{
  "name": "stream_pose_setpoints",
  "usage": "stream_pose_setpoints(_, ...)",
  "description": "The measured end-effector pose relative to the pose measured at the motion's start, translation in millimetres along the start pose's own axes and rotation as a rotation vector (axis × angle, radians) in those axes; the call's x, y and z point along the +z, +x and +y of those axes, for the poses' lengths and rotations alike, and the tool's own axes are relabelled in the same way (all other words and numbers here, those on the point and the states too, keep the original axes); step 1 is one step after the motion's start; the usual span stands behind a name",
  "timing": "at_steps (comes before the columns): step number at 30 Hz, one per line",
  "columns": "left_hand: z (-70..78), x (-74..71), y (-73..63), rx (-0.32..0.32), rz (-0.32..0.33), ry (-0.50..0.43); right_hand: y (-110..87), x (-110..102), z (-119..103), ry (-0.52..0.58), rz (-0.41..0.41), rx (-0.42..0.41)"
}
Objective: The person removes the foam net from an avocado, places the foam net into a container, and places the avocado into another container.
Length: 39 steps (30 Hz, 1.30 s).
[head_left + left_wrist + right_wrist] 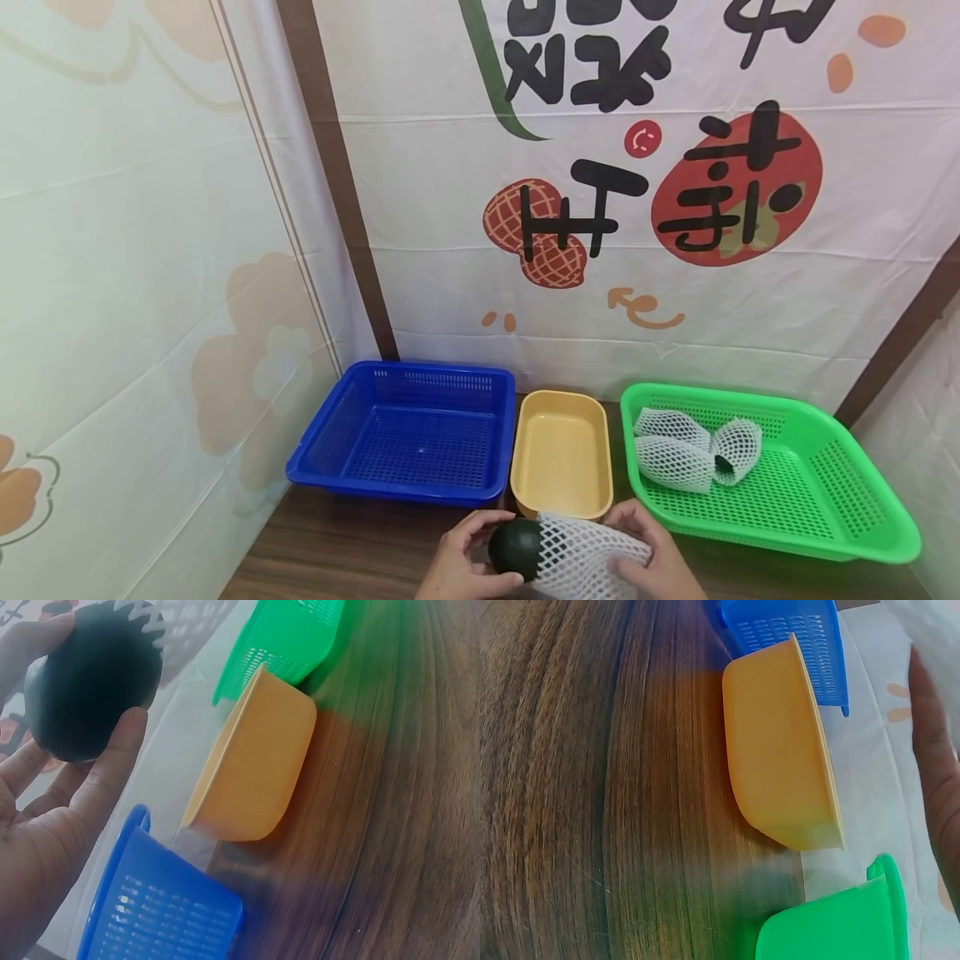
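Observation:
A smooth, dark green oval fruit (pixel 514 549) sticks out of the left end of a white foam net sleeve (pixel 585 554). My left hand (pixel 468 558) grips its bare end; in the left wrist view the thumb and fingers curl round the fruit (pixel 97 682). On the other side my right hand (pixel 652 554) pinches the sleeve's right end between thumb and fingers. Both hands are raised in front of the yellow tub (pixel 562 508). Only the edge of the right hand (pixel 937 765) shows in the right wrist view, beside the blurred white sleeve.
At the left back stands a blue basket (pixel 401 492) with nothing in it. A green basket (pixel 862 500) on the right holds several white net sleeves (pixel 675 462), one with something dark at its opening. The wooden table (pixel 337 542) ends at a printed cloth wall (pixel 450 292).

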State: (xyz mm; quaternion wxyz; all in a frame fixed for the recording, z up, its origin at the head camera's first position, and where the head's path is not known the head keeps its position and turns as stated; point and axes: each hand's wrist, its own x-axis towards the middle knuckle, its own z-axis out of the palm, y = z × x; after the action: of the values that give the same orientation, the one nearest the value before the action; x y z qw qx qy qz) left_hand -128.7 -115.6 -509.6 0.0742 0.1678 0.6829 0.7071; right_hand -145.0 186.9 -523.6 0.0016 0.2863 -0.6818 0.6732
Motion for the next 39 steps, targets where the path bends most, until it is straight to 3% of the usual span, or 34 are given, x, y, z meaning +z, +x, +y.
stream_pose_setpoints(3, -1.2, -3.5, -1.1, 0.003, 0.015, 0.009, -0.5, 2, -3, 0.007, 0.053, 0.008)
stream_pose_setpoints(7, 0.7, -10.4, -2.9, -0.001, 0.047, 0.046, 0.2, 2, -5, 0.096, 0.085, 0.040)
stream_pose_setpoints(11, 5.7, -18.8, -4.4, -0.011, 0.087, 0.085, 2.9, 0, -5, 0.168, 0.093, 0.152)
stream_pose_setpoints(14, 8.3, -24.9, -4.0, -0.006, 0.122, 0.095, 6.1, 2, -6, 0.168, 0.169, 0.231)
stream_pose_setpoints(19, 10.8, -32.7, -1.7, 0.058, 0.178, 0.119, 11.4, 7, -4, 0.110, 0.359, 0.203)
stream_pose_setpoints(23, 13.8, -38.5, -0.1, 0.077, 0.215, 0.144, 13.8, 8, -2, 0.022, 0.452, 0.149)
stream_pose_setpoints(32, 22.7, -55.9, 8.9, 0.112, 0.324, 0.149, 18.7, 7, -5, -0.042, 0.525, 0.191)
stream_pose_setpoints(39, 25.1, -67.9, 17.0, 0.138, 0.398, 0.185, 23.3, 8, -4, -0.129, 0.572, 0.177)
